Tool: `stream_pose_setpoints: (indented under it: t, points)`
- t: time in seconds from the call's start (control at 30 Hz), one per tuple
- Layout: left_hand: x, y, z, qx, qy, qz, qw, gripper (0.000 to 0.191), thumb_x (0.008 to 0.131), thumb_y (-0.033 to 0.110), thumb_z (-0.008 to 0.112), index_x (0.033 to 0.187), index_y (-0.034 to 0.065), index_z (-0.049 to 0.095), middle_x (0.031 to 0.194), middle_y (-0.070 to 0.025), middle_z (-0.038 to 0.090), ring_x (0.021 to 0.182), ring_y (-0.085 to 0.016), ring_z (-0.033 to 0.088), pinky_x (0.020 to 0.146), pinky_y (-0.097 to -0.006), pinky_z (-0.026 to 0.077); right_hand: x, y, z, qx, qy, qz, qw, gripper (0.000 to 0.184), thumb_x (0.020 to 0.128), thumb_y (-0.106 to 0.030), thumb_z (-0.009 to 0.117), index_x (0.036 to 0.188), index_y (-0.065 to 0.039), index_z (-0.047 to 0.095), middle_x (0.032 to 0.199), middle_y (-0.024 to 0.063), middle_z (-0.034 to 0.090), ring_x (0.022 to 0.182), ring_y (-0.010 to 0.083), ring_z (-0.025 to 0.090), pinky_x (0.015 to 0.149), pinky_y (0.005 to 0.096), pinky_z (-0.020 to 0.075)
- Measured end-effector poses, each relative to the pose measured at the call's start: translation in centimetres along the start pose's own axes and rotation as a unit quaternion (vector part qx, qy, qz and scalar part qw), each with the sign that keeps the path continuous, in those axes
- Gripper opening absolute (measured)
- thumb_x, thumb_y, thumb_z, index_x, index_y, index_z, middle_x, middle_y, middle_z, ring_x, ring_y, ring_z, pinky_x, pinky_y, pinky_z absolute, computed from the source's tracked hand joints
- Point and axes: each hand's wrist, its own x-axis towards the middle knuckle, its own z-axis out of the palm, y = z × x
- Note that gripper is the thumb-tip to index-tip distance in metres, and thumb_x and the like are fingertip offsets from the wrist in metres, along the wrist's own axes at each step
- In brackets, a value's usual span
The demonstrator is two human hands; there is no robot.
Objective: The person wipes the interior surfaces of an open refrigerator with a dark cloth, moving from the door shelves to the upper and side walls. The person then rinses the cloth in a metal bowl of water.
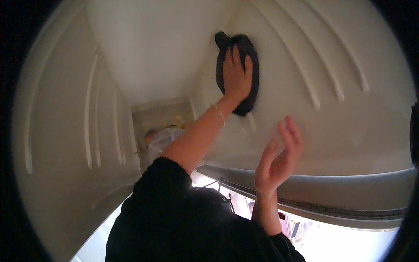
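My left hand (237,77) lies with spread fingers on a dark cloth (252,82), pressing it against the pale ribbed plastic side wall (281,95) of what looks like a refrigerator interior. The cloth is bunched at its top end, and part of it is hidden under my palm. A thin bracelet circles the left wrist. Lower and to the right, my right hand (280,159) is raised near the same wall, fingers apart and slightly blurred, holding nothing.
A second ribbed wall (65,114) stands on the left, and a smooth pale panel (154,49) lies between the two walls. A recess holds a clear plastic bag (162,140) and small orange pieces. A curved edge with a dark seal (343,213) runs along the lower right.
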Motion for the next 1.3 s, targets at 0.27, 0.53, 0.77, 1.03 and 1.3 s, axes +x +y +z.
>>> stream_pose_setpoints:
  t: [0.27,0.53,0.77,1.03,1.3]
  points:
    - [5.1,-3.1,-1.5,0.018,-0.004,-0.020,1.000,0.063,0.108,0.042,0.046,0.147,-0.0065,0.044,0.147,-0.0342,0.049,0.129,-0.050,0.054,0.109,-0.0514,0.045,9.5,-0.1,2.8,-0.254,0.121,-0.190,0.941,0.032,0.091,-0.005,0.062,0.119,-0.015,0.074,0.131,0.0064,0.070,0.133,0.0262,0.055,0.119,0.0433,0.0289]
    - [4.7,-4.3,1.8,0.102,0.029,0.136,0.985,0.057,0.105,0.037,0.053,0.142,-0.0055,0.049,0.137,-0.0303,0.058,0.116,-0.048,0.061,0.098,-0.0528,0.051,11.2,4.2,4.6,-0.320,0.130,-0.147,0.927,0.030,0.081,-0.010,0.069,0.091,-0.036,0.080,0.106,-0.0174,0.075,0.094,0.0042,0.066,0.103,0.0294,0.0308]
    - [3.2,-3.5,2.5,0.088,-0.055,0.041,0.994,0.058,0.103,0.035,0.057,0.145,-0.0053,0.048,0.139,-0.0317,0.056,0.121,-0.048,0.058,0.105,-0.0524,0.047,12.3,6.5,5.1,-0.350,0.109,-0.148,0.918,0.030,0.078,-0.009,0.070,0.089,-0.035,0.079,0.101,-0.0149,0.075,0.094,0.0061,0.067,0.102,0.0299,0.0312]
    - [-0.9,0.5,-4.7,0.036,-0.108,0.063,0.992,0.069,0.100,0.033,0.061,0.154,-0.0041,0.038,0.151,-0.0362,0.042,0.135,-0.052,0.048,0.115,-0.0535,0.040,13.9,2.7,7.9,-0.361,0.092,-0.162,0.914,0.029,0.079,-0.010,0.070,0.088,-0.035,0.080,0.099,-0.0139,0.076,0.091,0.0068,0.067,0.100,0.0289,0.0306]
    - [11.3,-5.1,2.9,-0.016,-0.002,0.040,0.999,0.062,0.104,0.036,0.056,0.149,-0.0037,0.042,0.148,-0.0341,0.046,0.134,-0.050,0.048,0.114,-0.0516,0.040,17.1,3.6,7.9,-0.386,0.068,-0.161,0.906,0.028,0.080,-0.010,0.069,0.088,-0.034,0.080,0.099,-0.0137,0.076,0.092,0.0062,0.067,0.100,0.0293,0.0299]
